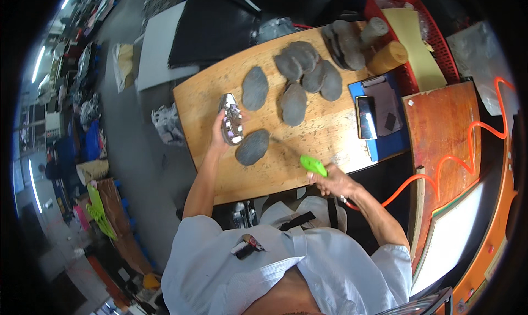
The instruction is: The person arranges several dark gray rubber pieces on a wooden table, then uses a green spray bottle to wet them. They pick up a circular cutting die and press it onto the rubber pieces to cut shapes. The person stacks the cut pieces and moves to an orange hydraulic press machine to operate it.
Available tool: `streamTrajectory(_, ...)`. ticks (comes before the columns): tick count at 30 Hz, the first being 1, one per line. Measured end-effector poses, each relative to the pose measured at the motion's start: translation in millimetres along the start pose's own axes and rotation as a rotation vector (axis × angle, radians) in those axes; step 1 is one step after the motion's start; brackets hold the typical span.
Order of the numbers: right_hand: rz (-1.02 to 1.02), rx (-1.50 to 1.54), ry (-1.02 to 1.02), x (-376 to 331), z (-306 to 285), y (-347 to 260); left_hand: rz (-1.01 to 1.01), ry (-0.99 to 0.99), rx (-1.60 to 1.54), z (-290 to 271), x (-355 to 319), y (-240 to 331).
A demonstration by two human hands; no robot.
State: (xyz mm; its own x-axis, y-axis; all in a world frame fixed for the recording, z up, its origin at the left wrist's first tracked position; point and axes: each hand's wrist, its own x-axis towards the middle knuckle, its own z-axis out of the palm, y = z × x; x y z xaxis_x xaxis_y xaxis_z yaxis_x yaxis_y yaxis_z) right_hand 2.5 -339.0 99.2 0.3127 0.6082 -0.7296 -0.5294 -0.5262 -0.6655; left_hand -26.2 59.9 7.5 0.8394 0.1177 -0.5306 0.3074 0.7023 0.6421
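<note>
My left hand [218, 133] is closed round a dark sole-shaped piece [231, 122] with white and purplish patches, holding it tilted on edge above the table's left part. In my right hand [336, 183] is a bright green air blow gun [313, 165], its thin nozzle pointing up and left toward that piece. Just beside my left hand lies a dark grey oval pad [253, 148]. Farther back are another grey pad [255, 88] and a third one [293, 104]. Several more overlap in a pile [297, 60] at the back.
On the wooden table [214, 180], a phone [366, 118] lies on a blue clipboard [373, 150] at the right. Behind stand a stack of grey pads [344, 44], a tan cylinder [389, 57] and a red basket [440, 45]. An orange coiled hose [446, 158] trails from the right.
</note>
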Motion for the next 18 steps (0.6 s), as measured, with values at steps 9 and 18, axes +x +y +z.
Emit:
streamTrajectory(9,0.035,-0.135,-0.119,13.3,33.3,-13.7,-0.025,-0.260,-0.468,-26.2,-82.0,-37.8)
streamTrajectory(18,0.056,-0.125,-0.465,15.1,42.4,1.0,-0.019,-0.201,-0.391,-34.8,-89.5,-42.9)
